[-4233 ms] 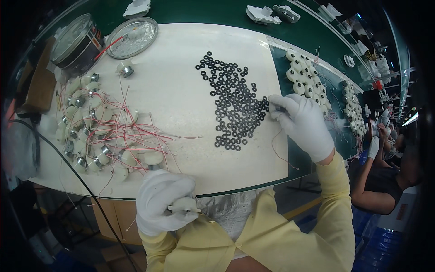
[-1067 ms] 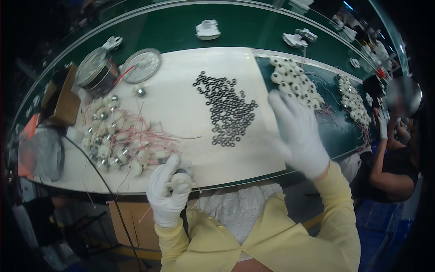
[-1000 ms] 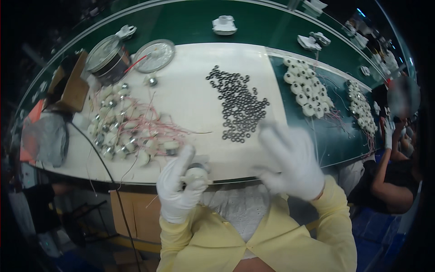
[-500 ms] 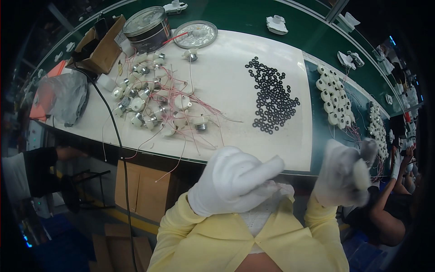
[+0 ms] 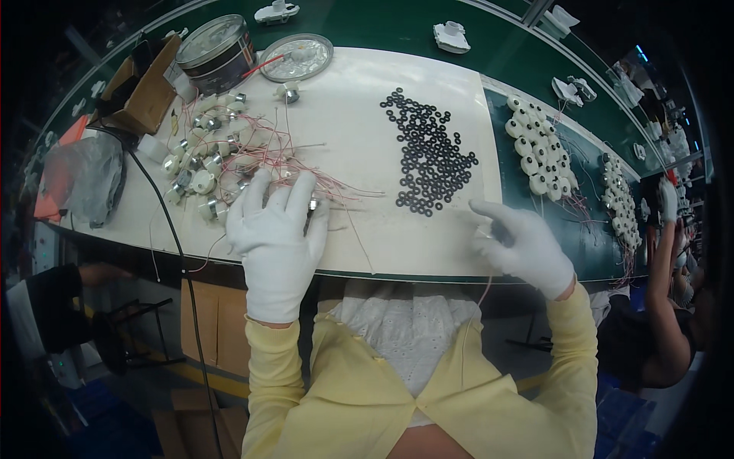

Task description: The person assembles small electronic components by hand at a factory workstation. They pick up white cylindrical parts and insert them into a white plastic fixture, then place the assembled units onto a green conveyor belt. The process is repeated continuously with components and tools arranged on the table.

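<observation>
Left hand [image 5: 277, 241] swung from bench [image 5: 359, 92] edge to wired parts [image 5: 203, 181], frame mid-left; grip unclear | Right hand [image 5: 526, 249] curled round white part [image 5: 484, 232], right of centre | Hands apart; only right holds that part

At lower left, a dark stool [image 5: 109, 344] stands on the floor [image 5: 514, 361], near a yellow line [image 5: 214, 382]. At upper right, a narrow bluish light [image 5: 641, 52] shines.
</observation>
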`<state>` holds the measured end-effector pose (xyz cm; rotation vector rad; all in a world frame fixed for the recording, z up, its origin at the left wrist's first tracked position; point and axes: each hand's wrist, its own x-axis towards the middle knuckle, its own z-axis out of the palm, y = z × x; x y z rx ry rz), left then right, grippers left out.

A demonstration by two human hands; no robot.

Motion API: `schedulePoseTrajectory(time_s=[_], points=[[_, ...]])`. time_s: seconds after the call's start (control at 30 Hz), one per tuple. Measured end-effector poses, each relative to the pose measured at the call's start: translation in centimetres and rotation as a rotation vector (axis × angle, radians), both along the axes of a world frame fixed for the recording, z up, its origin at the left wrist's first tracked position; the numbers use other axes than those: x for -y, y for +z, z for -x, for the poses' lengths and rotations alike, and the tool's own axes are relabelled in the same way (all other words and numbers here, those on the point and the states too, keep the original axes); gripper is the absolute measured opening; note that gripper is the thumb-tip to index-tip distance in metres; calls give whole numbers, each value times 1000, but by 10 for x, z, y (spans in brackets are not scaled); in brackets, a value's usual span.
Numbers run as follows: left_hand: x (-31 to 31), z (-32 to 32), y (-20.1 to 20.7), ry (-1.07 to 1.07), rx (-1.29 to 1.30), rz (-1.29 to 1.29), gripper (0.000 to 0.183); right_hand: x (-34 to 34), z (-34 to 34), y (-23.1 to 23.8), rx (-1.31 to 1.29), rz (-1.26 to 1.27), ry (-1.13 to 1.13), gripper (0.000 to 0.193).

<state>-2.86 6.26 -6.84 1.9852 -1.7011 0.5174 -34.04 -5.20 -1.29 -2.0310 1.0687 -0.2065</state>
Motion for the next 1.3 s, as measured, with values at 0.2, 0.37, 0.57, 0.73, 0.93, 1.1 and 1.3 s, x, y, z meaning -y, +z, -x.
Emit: schedulePoseTrajectory(time_s=[0.2,0.37,0.57,0.73,0.93,1.1,1.3], points=[[0,16,-7,11,-98,79,33,14,-9,-16,-277,908,295,36],[3,22,-21,83,-91,119,35,16,-9,-26,-334,802,264,27],[2,18,-20,-19,-72,52,49,21,-5,-35,295,-192,-108,27],[4,14,-19,-74,-88,20,50,20,-11,-39,408,-325,-184,28],[2,14,-19,-75,-95,14,48,20,-10,-39,384,-278,-111,26],[7,19,-22,-43,-102,51,43,20,-17,-43,262,32,26,22],[8,18,-22,-48,-100,55,42,12,-31,-56,11,731,116,26]])
